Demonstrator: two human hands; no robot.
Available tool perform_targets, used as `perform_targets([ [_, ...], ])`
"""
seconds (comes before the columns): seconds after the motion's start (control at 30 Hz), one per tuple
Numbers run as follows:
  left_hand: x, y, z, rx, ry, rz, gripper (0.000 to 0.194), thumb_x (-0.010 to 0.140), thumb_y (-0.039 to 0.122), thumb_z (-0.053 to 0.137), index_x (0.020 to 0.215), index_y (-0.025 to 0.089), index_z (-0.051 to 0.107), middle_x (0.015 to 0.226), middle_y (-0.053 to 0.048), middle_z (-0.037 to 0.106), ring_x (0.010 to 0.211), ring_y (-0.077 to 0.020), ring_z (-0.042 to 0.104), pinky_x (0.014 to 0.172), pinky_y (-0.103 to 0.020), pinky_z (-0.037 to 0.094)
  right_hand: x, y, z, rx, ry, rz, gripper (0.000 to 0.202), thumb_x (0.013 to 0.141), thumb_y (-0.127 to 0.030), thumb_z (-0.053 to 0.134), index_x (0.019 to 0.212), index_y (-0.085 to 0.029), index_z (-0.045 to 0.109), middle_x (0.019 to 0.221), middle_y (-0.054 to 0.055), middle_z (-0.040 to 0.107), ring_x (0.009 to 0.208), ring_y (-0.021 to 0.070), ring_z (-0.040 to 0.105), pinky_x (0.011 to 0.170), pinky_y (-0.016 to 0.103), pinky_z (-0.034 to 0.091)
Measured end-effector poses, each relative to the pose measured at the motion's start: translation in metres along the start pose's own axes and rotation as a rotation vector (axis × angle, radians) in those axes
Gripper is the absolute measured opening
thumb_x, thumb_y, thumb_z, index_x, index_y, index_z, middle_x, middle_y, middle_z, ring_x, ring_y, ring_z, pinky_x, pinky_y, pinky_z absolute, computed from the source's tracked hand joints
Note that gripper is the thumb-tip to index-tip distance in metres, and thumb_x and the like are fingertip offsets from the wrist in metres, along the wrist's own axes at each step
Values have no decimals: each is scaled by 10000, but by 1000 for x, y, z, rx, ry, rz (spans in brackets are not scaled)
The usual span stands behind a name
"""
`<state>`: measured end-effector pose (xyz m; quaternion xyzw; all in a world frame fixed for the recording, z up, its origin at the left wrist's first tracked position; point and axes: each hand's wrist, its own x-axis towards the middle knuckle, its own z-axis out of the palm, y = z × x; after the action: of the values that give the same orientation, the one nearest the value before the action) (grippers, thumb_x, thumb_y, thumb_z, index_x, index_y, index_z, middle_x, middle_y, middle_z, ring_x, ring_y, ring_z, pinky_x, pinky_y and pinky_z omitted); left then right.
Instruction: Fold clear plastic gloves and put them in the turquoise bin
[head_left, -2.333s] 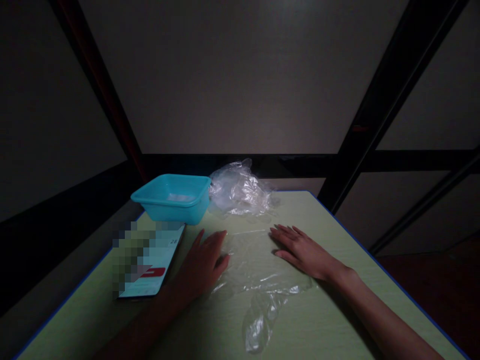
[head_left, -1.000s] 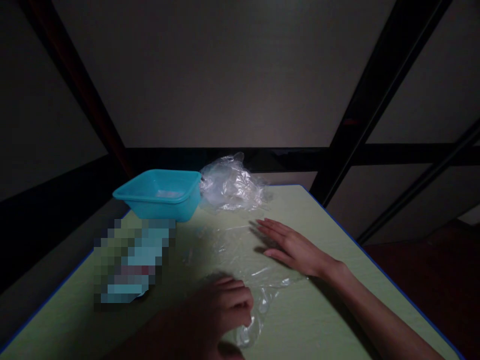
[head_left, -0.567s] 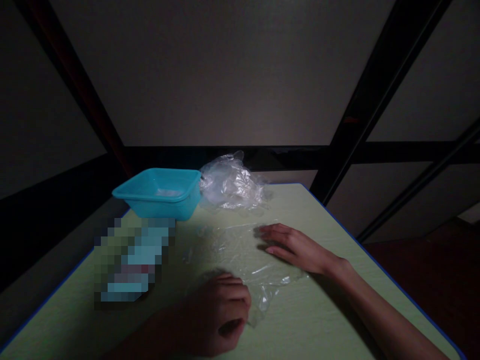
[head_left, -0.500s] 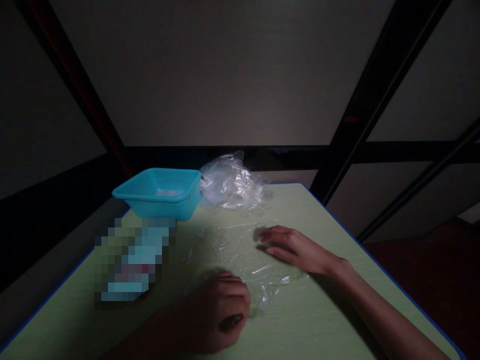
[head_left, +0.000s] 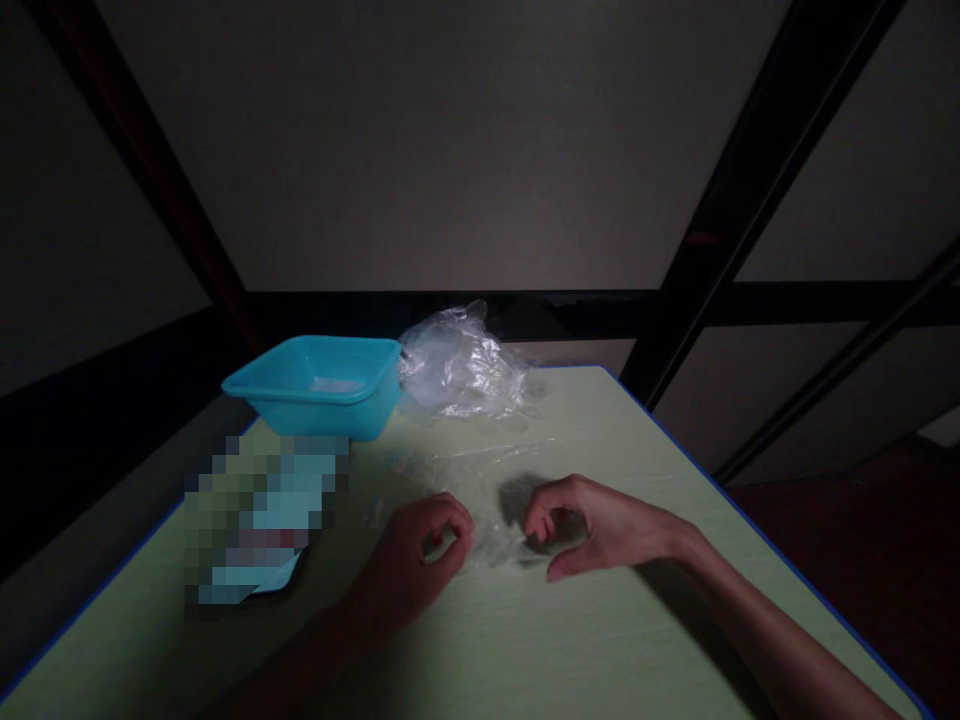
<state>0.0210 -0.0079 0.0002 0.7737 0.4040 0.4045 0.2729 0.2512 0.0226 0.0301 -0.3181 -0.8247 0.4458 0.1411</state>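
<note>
A thin clear plastic sheet or bag [head_left: 487,475] lies flat on the pale green table [head_left: 480,640], its near edge between my hands. My left hand [head_left: 431,545] is over its near left part, thumb and index finger pinched together; what they hold, if anything, is too small to make out. At its near right edge, my right hand [head_left: 581,530] has its fingers curled, with a gap between thumb and fingers. A crumpled heap of clear plastic [head_left: 469,365] sits at the back of the table.
At the back left stands a turquoise plastic basin [head_left: 322,400] with something pale inside. A blurred-out flat object [head_left: 289,510] lies in front of it on the left. The table has a blue edge, and dark-framed panels rise behind it.
My left hand has moved forward and slightly left, its thumb and index finger now pinched. My right hand has shifted slightly nearer, its fingers now curled. The plastic's near edge has drawn in.
</note>
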Motion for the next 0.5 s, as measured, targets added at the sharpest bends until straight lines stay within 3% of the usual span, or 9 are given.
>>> perform_targets([
  [0.13, 2, -4, 0, 44, 51, -24, 128, 720, 142, 479, 618, 172, 550, 665, -6, 627, 567, -123, 543, 499, -206, 375, 2, 6, 4, 1, -14, 32, 114, 666, -108, 672, 753, -143, 608, 670, -36, 526, 606, 91, 483, 553, 216, 402],
  [0.27, 4, -6, 1, 61, 86, -52, 132, 720, 152, 476, 618, 177, 557, 662, -1, 626, 592, -132, 557, 501, -204, 379, 4, 12, 8, 46, 3, 11, 84, 717, -123, 623, 792, -147, 594, 695, -29, 526, 610, 90, 484, 554, 220, 413],
  [0.5, 12, -5, 1, 41, 49, -150, 125, 688, 177, 486, 596, 178, 571, 621, 5, 617, 577, -135, 542, 520, -210, 387, 3, 6, 8, 168, -21, 46, 289, 702, -80, 626, 969, -165, 553, 718, -36, 545, 659, 102, 537, 582, 219, 439],
])
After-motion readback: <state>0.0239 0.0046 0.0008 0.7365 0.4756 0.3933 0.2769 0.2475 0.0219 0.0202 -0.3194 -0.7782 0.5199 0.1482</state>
